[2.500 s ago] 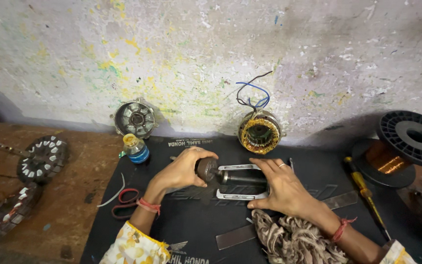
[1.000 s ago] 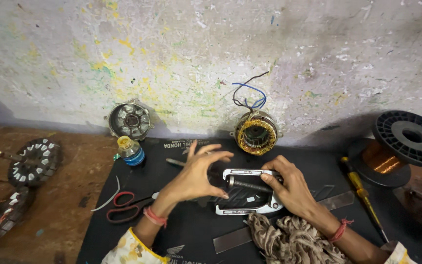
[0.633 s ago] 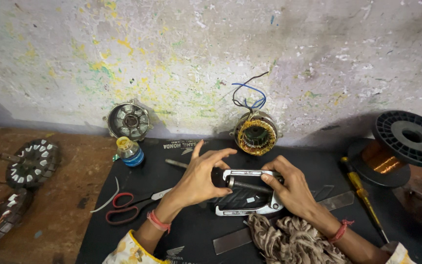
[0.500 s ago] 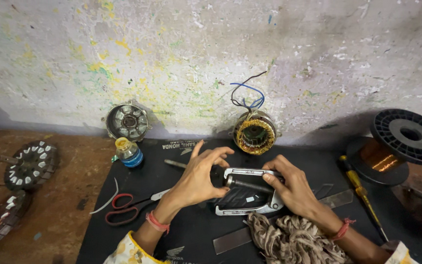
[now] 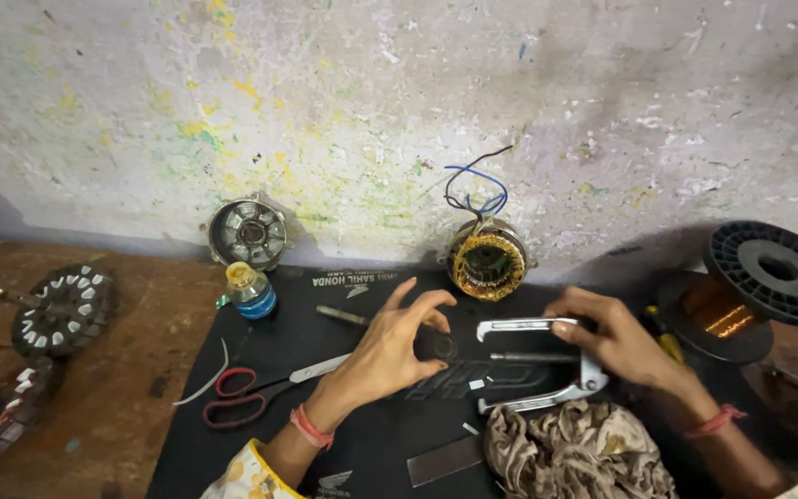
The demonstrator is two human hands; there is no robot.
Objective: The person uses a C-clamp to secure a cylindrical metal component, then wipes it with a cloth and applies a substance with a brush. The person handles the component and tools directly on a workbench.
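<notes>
Head view: a small dark round knob [image 5: 436, 345] is pinched between thumb and fingers of the left hand [image 5: 390, 351], at the end of a thin steel spindle [image 5: 533, 356] running through a silvery U-shaped metal frame [image 5: 547, 365]. That frame is gripped at its top bar by the right hand [image 5: 616, 337]. Turning of the knob appears to be in hand (steady bracing seems needed next). Frame and knob lie on the black rubber mat [image 5: 371, 453], beside red-handled scissors [image 5: 251, 397].

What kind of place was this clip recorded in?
Probably a small motor-rewinding or repair workshop. A copper-wound stator with loose wires leans on a stained wall, a black spool of copper wire sits on the right, and red-handled scissors lie on the black mat.
</notes>
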